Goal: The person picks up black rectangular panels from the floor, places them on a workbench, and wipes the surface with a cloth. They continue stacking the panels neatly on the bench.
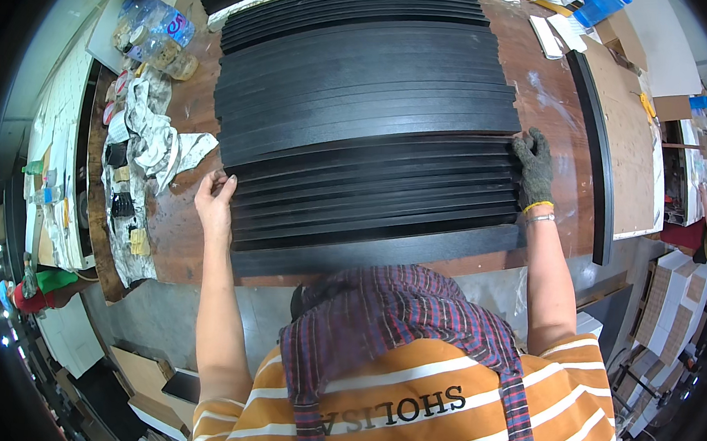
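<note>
left hand, right hand, gripping black slats

My left hand, left of centre in the frame, is bare. My right hand, at centre right, wears a grey knitted glove with a yellow cuff and a thin bracelet below it. I wear an orange-and-white striped short-sleeved shirt under dark plaid apron straps.

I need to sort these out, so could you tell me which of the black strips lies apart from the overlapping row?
The single curved black strip at the table's right side, running lengthwise beyond the gloved right hand, while the overlapped black strips lie crosswise.
</note>
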Motion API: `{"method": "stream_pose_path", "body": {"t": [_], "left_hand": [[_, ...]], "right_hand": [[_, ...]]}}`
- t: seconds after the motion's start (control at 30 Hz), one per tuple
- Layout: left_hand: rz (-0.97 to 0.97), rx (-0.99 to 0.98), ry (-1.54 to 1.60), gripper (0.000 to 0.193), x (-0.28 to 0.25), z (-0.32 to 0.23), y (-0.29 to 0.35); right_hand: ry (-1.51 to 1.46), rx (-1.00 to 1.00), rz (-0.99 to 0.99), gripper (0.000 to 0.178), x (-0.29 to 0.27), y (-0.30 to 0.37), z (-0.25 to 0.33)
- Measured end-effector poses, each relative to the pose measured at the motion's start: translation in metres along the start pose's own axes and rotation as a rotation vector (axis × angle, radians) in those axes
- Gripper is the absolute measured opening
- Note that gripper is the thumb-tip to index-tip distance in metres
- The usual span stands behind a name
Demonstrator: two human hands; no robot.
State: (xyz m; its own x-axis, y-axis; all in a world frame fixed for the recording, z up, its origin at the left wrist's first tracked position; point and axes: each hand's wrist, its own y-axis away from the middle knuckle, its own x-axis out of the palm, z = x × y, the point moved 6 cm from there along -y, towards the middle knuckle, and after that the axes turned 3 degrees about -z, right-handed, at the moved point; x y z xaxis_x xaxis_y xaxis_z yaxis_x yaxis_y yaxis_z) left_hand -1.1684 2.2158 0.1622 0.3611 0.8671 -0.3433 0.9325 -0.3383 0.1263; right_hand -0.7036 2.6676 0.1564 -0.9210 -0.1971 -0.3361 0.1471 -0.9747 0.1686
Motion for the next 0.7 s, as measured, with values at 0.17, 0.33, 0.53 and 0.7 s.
{"method": "stream_pose_path", "body": {"t": [0.17,0.33,0.53,0.7], "left_hand": [[-0.071,0.092,-0.244,0.037,0.009,-0.012,-0.014],[-0.076,0.046,-0.197,0.054,0.023,-0.025,-0.037],[-0.114,0.085,-0.632,0.063,0.042,-0.041,-0.043],[-0.217,0.125,-0.752,0.055,0.034,-0.065,-0.047]], "right_hand": [[0.602,-0.300,-0.044,0.077,0.017,-0.009,0.025],[0.357,-0.182,0.126,0.077,0.027,-0.039,0.028],[0.728,-0.231,0.052,0.073,0.041,-0.033,0.042],[0.760,-0.270,0.039,0.073,0.044,-0.030,0.060]]}}
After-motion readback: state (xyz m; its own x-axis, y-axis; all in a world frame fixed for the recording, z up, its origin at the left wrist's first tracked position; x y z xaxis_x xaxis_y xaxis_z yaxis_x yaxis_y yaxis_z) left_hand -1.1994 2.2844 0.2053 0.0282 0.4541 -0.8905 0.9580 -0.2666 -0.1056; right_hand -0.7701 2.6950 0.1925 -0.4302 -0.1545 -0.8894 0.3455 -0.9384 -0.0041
